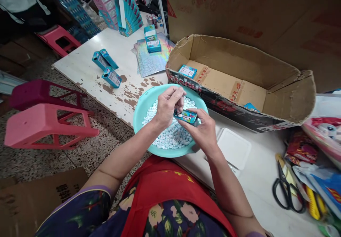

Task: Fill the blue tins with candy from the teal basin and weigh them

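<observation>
A teal bowl (141, 109) full of small white candies (170, 137) sits at the table's near edge. Over it my right hand (204, 132) grips a small teal candy box (186, 116), its open end facing left. My left hand (167, 103) is pinched at that open end, fingers pressed together on something I cannot make out, probably candies.
A long open cardboard tray (290, 98) behind the bowl holds two teal boxes (187, 71). More teal boxes (110, 77) and a holographic sheet (151, 61) lie farther left. Scissors (286, 189) and packets lie right. A white lid (234, 148) lies near. Pink stools (42, 123) stand on the floor.
</observation>
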Available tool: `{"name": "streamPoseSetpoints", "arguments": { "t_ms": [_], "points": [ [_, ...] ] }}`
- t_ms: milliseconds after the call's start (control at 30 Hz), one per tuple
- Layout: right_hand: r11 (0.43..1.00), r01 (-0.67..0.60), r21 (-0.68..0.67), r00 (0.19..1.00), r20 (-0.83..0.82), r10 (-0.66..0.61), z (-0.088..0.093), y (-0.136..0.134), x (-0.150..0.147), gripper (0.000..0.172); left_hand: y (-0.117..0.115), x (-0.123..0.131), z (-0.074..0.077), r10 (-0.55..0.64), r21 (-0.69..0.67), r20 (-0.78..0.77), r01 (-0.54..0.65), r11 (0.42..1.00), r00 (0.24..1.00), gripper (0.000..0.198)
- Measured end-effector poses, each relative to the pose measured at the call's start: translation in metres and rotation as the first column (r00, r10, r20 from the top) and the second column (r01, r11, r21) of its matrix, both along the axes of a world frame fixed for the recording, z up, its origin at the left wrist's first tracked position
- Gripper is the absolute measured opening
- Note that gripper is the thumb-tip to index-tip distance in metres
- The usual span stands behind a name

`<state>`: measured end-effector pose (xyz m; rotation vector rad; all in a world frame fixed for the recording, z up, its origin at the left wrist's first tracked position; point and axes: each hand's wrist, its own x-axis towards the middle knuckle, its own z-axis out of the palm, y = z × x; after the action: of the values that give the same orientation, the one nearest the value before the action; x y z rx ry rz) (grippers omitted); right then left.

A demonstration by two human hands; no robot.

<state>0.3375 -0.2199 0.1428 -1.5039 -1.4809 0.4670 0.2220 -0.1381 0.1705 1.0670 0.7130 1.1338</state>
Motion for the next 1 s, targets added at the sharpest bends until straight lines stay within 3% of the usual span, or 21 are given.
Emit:
{"name": "streamPoseSetpoints", "arguments": {
  "t_ms": [167, 233, 300, 367, 433, 500, 600, 733, 800, 867, 933, 1000],
  "points": [
    [1.000, -0.023, 0.006, 0.999, 0.048, 0.023, 0.004, -0.001, 0.004, 0.031, 0.006, -0.008, 0.005, 0.000, 0.076, -0.063, 0.005, 0.997, 0.998, 0.026],
    [1.000, -0.026, 0.010, 0.999, 0.038, 0.025, 0.005, -0.002, 0.008, 0.032, 0.019, -0.014, -0.005, 0.088, 0.128, -0.135, -0.070, 0.989, 0.987, 0.026],
    [1.000, -0.017, 0.021, 1.000, 0.018, 0.016, 0.006, -0.004, 0.013, 0.032, 0.037, -0.016, -0.025, 0.145, 0.201, -0.335, -0.079, 0.976, 0.931, 0.025],
    [1.000, -0.022, 0.017, 1.000, 0.019, 0.021, 0.008, -0.006, 0.018, 0.032, 0.053, -0.015, -0.050, 0.101, 0.260, -0.634, 0.089, 0.961, 0.766, 0.022],
    [1.000, -0.025, 0.004, 1.000, 0.013, 0.025, 0.009, -0.008, 0.022, 0.032, 0.061, -0.009, -0.073, 0.042, 0.251, -0.858, 0.347, 0.904, 0.511, 0.023],
    [1.000, -0.019, -0.007, 1.000, -0.022, 0.019, 0.011, -0.010, 0.025, 0.032, 0.059, -0.003, -0.088, 0.024, 0.188, -0.953, 0.532, 0.826, 0.301, 0.029],
    [1.000, -0.002, -0.018, 0.996, -0.087, 0.001, 0.012, -0.011, 0.027, 0.033, 0.043, -0.001, -0.094, 0.035, 0.122, -0.989, 0.649, 0.751, 0.145, 0.037],
    [0.995, 0.092, -0.024, 0.983, -0.157, -0.095, 0.008, -0.009, 0.029, 0.035, 0.022, -0.022, -0.088, -0.028, 0.097, -0.985, 0.691, 0.716, 0.168, 0.040],
    [0.992, 0.117, -0.039, 0.978, -0.167, -0.122, 0.006, -0.009, 0.031, 0.035, 0.017, -0.036, -0.086, -0.050, 0.068, -0.985, 0.635, 0.769, 0.167, 0.036],
    [0.989, 0.137, -0.054, 0.974, -0.173, -0.144, 0.004, -0.009, 0.031, 0.036, 0.016, -0.048, -0.084, -0.068, 0.044, -0.977, 0.508, 0.860, 0.201, 0.030],
    [0.988, 0.143, -0.059, 0.974, -0.170, -0.151, 0.003, -0.009, 0.030, 0.037, 0.016, -0.056, -0.080, -0.125, 0.007, -0.927, 0.351, 0.936, 0.354, 0.026],
    [0.991, 0.125, -0.042, 0.980, -0.152, -0.130, 0.001, -0.008, 0.026, 0.036, 0.015, -0.059, -0.069, -0.183, -0.086, -0.783, 0.187, 0.979, 0.595, 0.025]
  ]
}}
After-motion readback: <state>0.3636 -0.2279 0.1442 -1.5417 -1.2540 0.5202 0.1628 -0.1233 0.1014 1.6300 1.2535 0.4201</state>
